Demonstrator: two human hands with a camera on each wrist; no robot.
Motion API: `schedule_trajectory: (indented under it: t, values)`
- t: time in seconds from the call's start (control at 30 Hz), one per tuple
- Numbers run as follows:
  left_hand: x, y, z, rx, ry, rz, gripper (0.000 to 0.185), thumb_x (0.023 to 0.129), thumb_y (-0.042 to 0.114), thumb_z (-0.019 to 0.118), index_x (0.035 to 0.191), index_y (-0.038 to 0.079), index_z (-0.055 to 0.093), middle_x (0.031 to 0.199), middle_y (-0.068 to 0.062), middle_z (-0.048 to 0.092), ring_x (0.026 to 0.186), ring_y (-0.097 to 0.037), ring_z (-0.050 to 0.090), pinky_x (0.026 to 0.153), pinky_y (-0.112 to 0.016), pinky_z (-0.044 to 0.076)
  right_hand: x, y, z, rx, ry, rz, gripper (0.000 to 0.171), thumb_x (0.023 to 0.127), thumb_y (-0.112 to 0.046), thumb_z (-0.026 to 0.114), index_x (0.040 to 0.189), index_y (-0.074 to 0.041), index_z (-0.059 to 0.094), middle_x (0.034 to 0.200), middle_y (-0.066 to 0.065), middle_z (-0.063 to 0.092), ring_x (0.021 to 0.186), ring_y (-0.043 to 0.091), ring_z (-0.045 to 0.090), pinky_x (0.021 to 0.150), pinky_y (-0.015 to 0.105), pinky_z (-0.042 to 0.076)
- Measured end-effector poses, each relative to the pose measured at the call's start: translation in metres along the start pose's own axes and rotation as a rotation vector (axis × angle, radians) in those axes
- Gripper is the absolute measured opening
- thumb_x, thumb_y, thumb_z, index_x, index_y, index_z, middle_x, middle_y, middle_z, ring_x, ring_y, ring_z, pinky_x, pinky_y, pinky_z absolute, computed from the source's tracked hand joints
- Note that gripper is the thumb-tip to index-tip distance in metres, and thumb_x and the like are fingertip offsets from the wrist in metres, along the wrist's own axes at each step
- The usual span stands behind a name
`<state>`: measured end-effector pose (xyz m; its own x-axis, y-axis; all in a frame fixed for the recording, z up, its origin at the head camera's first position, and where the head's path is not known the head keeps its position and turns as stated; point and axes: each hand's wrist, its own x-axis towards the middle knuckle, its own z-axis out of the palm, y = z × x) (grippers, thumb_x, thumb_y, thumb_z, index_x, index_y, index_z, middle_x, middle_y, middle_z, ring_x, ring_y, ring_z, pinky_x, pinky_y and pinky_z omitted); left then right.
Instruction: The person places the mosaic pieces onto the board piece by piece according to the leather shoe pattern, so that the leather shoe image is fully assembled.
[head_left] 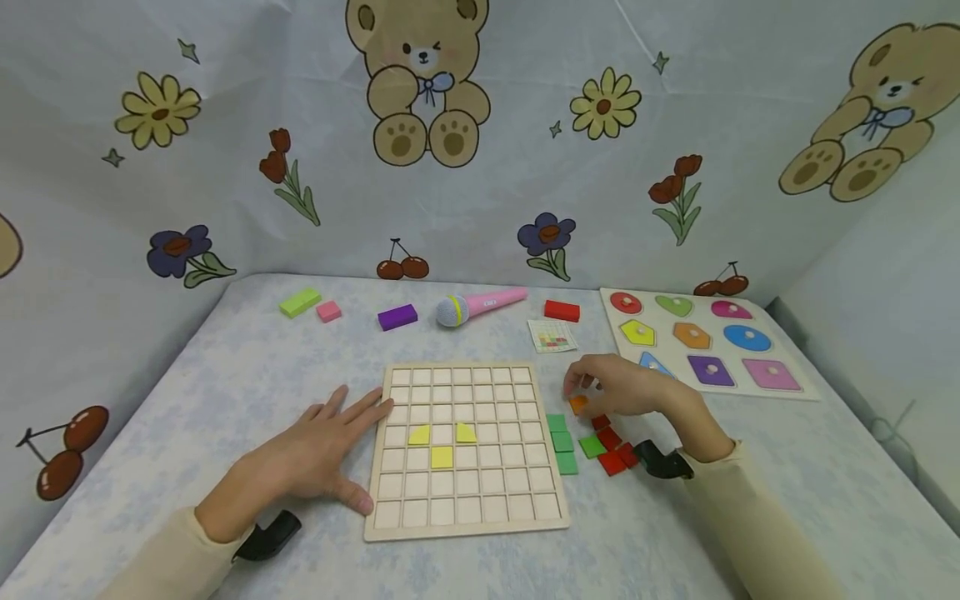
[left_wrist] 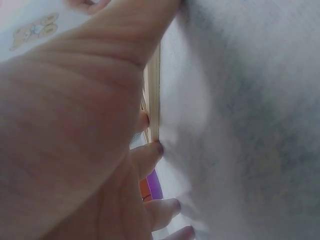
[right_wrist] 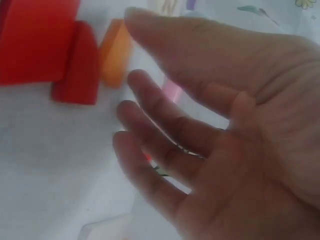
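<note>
Square wooden grid board (head_left: pixel 465 450) flat on pale blue table (head_left: pixel 225 400), three yellow pieces in its cells. Left hand (head_left: pixel 322 454) spread flat, fingers straight, pressed against board's left edge; left wrist view shows only that edge (left_wrist: pixel 154 95) against the thumb. Right hand (head_left: pixel 626 385) relaxed, fingers loose, holding nothing. Small orange tile (head_left: pixel 577 404) just under its fingertips; right wrist view shows tile (right_wrist: pixel 116 52) just beyond the fingertips, contact unclear, red pieces (right_wrist: pixel 60 50) beside.

Head view: from above and behind both hands, facing forward and down over the grid board (head_left: pixel 465 446).
Left wrist: pressed close under the left hand (left_wrist: pixel 75 125), along the board's edge.
Right wrist: close beneath the right hand (right_wrist: pixel 220 125); shares the orange tile (right_wrist: pixel 116 52) with the head view.
</note>
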<state>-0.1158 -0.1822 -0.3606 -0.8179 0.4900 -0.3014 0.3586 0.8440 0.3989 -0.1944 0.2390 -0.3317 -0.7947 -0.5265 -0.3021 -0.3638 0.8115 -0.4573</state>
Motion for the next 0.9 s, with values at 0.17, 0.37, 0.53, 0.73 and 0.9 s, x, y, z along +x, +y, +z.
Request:
schedule_trajectory:
  t: [0.17, 0.37, 0.53, 0.73, 0.9]
  values:
    - [0.000, -0.001, 0.002, -0.007, 0.003, 0.014, 0.127, 0.059, 0.070, 0.079, 0.161, 0.019, 0.023, 0.169, -0.009, 0.013, 0.149, -0.056, 0.004, 0.111, -0.076, 0.014, 0.003, 0.009, 0.003, 0.010, -0.006, 0.006, 0.020, 0.084, -0.008, 0.077, 0.100, -0.015, 0.066, 0.097, 0.000, 0.062, 0.095, 0.020, 0.055, 0.083, 0.033, 0.050]
    - [-0.002, -0.001, 0.000, 0.002, 0.017, 0.025, 0.127, 0.059, 0.071, 0.078, 0.161, 0.018, 0.023, 0.169, -0.010, 0.014, 0.149, -0.057, 0.006, 0.111, -0.076, 0.015, 0.010, 0.014, 0.007, -0.021, 0.045, -0.003, 0.017, 0.087, -0.015, 0.077, 0.099, -0.015, 0.066, 0.091, -0.002, 0.062, 0.089, 0.017, 0.055, 0.082, 0.031, 0.051]
    - [-0.002, -0.003, 0.000, 0.013, 0.030, 0.028, 0.128, 0.058, 0.072, 0.078, 0.160, 0.018, 0.023, 0.169, -0.011, 0.015, 0.149, -0.057, 0.006, 0.111, -0.075, 0.016, 0.015, 0.009, 0.009, -0.027, 0.069, -0.020, 0.016, 0.088, -0.019, 0.077, 0.100, -0.014, 0.066, 0.087, -0.002, 0.061, 0.084, 0.016, 0.054, 0.075, 0.029, 0.050]
    - [0.000, -0.005, 0.001, 0.012, 0.040, 0.041, 0.129, 0.058, 0.073, 0.077, 0.161, 0.018, 0.022, 0.169, -0.010, 0.014, 0.149, -0.057, 0.006, 0.111, -0.075, 0.016, 0.018, -0.009, 0.016, -0.079, 0.091, -0.038, 0.018, 0.088, -0.023, 0.078, 0.100, -0.016, 0.066, 0.086, -0.005, 0.060, 0.083, 0.015, 0.054, 0.075, 0.028, 0.050]
    - [0.000, -0.004, 0.001, 0.013, 0.036, 0.028, 0.129, 0.057, 0.072, 0.078, 0.161, 0.018, 0.023, 0.169, -0.009, 0.015, 0.149, -0.056, 0.006, 0.111, -0.075, 0.016, 0.021, -0.030, 0.016, -0.186, 0.122, -0.046, 0.019, 0.085, -0.022, 0.080, 0.098, -0.016, 0.068, 0.088, -0.004, 0.062, 0.082, 0.015, 0.055, 0.073, 0.028, 0.050]
